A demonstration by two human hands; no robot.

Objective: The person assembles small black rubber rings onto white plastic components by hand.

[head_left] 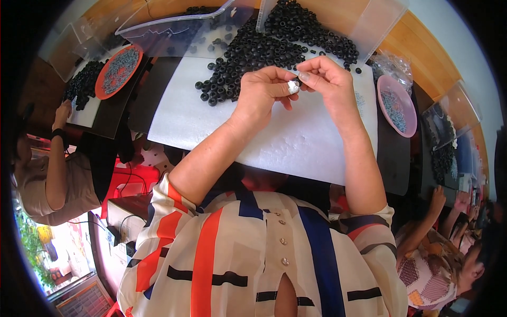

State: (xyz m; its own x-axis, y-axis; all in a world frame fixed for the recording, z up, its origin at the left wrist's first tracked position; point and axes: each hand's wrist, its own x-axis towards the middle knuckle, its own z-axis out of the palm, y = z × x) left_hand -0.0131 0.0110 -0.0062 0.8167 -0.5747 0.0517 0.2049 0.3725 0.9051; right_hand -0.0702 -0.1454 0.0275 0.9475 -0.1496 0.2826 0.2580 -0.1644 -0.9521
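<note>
My left hand [260,91], with white tape round the thumb tip, is closed in a pinch on a small black round part [297,80]. My right hand [328,80] meets it there, thumb and forefinger pressed together at the part; whatever else it may hold is too small to make out. Both hands are above a white foam sheet [274,150]. Just beyond them spreads a heap of black ring-shaped parts [248,55], several lying loose near my left wrist.
A pink bowl [411,113] of small bluish-grey pieces stands right of the sheet, by a clear plastic bag [393,68]. Clear plastic bins [174,29] lie behind the heap. An orange dish [136,63] is at the left. Other people [76,179] work on both sides.
</note>
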